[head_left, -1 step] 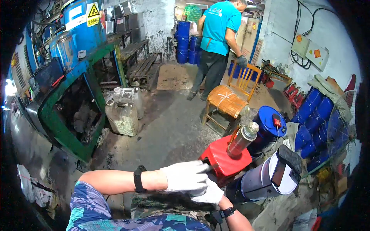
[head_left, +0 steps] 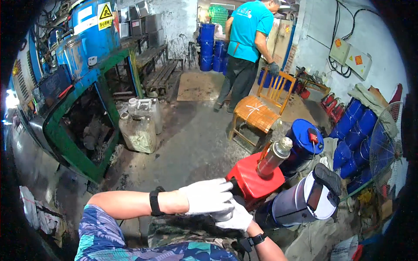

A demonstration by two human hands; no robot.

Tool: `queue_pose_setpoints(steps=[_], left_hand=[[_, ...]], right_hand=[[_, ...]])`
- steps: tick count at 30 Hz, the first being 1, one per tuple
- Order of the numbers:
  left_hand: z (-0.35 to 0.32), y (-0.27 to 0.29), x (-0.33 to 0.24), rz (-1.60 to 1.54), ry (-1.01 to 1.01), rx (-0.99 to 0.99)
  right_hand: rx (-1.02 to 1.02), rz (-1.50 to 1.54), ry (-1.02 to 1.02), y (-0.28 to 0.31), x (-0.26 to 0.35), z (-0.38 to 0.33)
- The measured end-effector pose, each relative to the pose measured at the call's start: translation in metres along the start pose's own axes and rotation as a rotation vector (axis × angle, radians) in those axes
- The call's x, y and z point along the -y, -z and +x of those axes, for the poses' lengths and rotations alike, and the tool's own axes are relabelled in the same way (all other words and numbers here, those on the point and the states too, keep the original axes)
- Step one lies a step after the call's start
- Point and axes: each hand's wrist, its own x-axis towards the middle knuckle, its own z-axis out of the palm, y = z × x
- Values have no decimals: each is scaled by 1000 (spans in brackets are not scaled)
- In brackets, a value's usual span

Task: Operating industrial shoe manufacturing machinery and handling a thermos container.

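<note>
Both hands wear white gloves and meet in front of my body. My left hand (head_left: 208, 198) reaches across from the left, its fingers closed and pressed together over the fingers of my right hand (head_left: 236, 217). Whatever may be pinched between them is hidden. Most of my right hand's fingers lie behind the left, so their shape does not show. Just beyond the hands stands a red plastic stool (head_left: 252, 180), bearing a metal thermos flask (head_left: 272, 160) with a pale cap.
A light drum (head_left: 291, 202) with dark footwear on top stands right of my hands, a blue drum (head_left: 298, 135) behind it. Farther off are a wooden chair (head_left: 257, 115) and a person in a turquoise shirt (head_left: 246, 35). Plastic jugs (head_left: 138, 132) and a green-framed machine (head_left: 52, 135) stand left.
My left hand's fingers have bent down slightly over the right hand. The person in turquoise has shifted a little, and the rest looks the same.
</note>
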Motion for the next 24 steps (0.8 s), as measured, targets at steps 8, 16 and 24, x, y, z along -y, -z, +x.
queue_pose_setpoints(steps=[8,16,24], left_hand=[[-8,-5,8,-7,37,-14],[-28,3,23,-319,264,149],[-31,14,26,-200,228,238]], right_hand=[[165,703,-248,13,5,18],[-112,256,-170,29,26,41],[-107,319,-255,19,21,46]])
